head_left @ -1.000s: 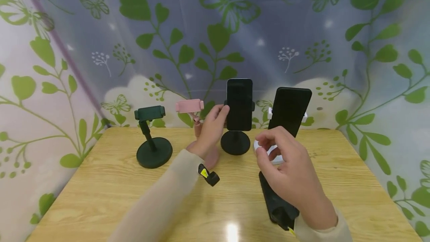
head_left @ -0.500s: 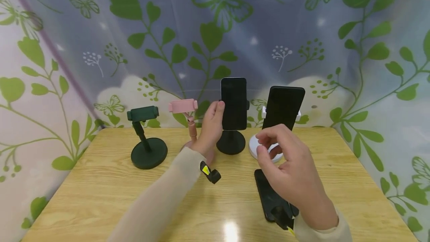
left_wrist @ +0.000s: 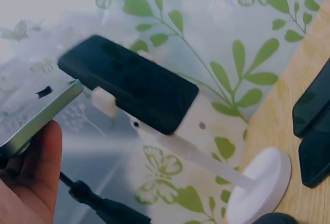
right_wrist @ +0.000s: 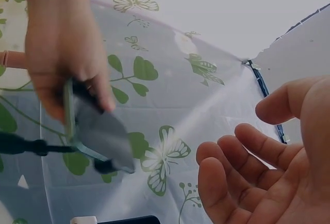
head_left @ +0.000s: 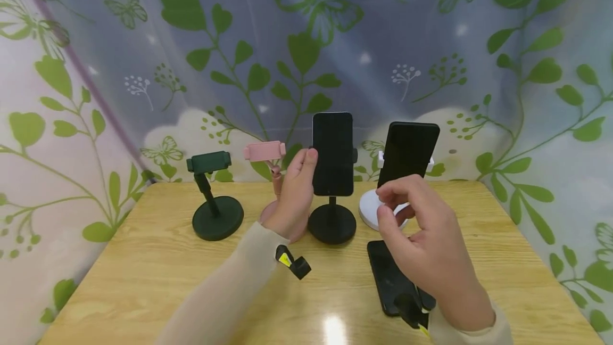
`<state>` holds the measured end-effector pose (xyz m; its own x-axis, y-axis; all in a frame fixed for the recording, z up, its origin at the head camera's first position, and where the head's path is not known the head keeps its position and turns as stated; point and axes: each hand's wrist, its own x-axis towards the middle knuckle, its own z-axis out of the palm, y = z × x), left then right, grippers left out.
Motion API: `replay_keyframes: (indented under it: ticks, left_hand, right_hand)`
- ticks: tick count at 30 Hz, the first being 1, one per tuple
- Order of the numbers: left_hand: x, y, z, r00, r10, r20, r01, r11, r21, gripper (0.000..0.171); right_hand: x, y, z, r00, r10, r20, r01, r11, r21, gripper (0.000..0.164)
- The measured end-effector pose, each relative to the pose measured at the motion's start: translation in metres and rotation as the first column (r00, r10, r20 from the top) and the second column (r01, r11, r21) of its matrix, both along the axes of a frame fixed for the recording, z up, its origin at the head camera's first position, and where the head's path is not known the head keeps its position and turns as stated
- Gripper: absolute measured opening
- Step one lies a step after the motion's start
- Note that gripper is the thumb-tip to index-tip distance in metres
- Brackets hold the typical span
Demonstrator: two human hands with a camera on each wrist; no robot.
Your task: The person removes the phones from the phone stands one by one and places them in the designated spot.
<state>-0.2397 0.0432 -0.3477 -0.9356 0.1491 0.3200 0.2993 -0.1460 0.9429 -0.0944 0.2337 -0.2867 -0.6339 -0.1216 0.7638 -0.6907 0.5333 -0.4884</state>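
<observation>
My left hand (head_left: 293, 190) grips the left edge of a smartphone (head_left: 332, 153), thumb at the front edge and fingers behind. That phone stands upright in the clamp of a black phone stand (head_left: 332, 224). In the left wrist view the fingers curl under the phone's pale metal rim (left_wrist: 49, 118). My right hand (head_left: 426, 244) hovers over the table with loosely curled fingers and nothing in them. Behind it a second phone (head_left: 409, 150) leans in a white phone stand (head_left: 369, 209). Below it lies a dark phone (head_left: 385, 276), partly hidden by the hand and wrist strap.
To the left stand a dark green phone stand (head_left: 217, 218) and a pink one (head_left: 265, 151), both with no phone; my left hand partly covers the pink one. A patterned curtain (head_left: 230, 95) hangs right behind the wooden table (head_left: 143, 276).
The black stand with its phone has come a little nearer to me, my left hand moving with it. The right hand stays hovering, shifted slightly to the right.
</observation>
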Motion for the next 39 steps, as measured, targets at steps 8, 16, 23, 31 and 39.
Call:
replay_keyframes:
  ticks: [8, 16, 23, 31, 39]
  left_hand:
    - [0.035, -0.023, 0.016, 0.992, -0.077, -0.102, 0.079, 0.997, 0.014, 0.044]
    - [0.070, -0.051, 0.016, 0.979, -0.149, -0.136, 0.153, 0.988, 0.013, 0.063]
    - [0.095, -0.067, 0.003, 0.983, -0.132, -0.125, 0.132, 0.991, -0.005, 0.054]
    - [0.096, -0.065, -0.014, 0.943, -0.151, -0.296, 0.162, 0.987, 0.012, 0.046]
    - [0.092, -0.083, -0.008, 0.919, -0.329, -0.219, 0.314, 0.944, -0.101, 0.041]
  right_hand:
    - [-0.001, -0.005, -0.001, 1.000, 0.015, 0.015, -0.015, 1.000, 0.000, 0.026]
    - [-0.006, -0.007, -0.006, 1.000, 0.007, 0.029, -0.007, 1.000, 0.012, 0.027]
    - [-0.009, -0.013, -0.008, 0.999, 0.013, 0.048, -0.015, 0.999, 0.028, 0.026]
    - [-0.014, -0.017, -0.012, 0.997, 0.001, 0.075, -0.008, 0.996, 0.088, 0.021]
    - [-0.017, -0.022, -0.014, 0.995, -0.015, 0.102, 0.000, 0.990, 0.138, 0.021]
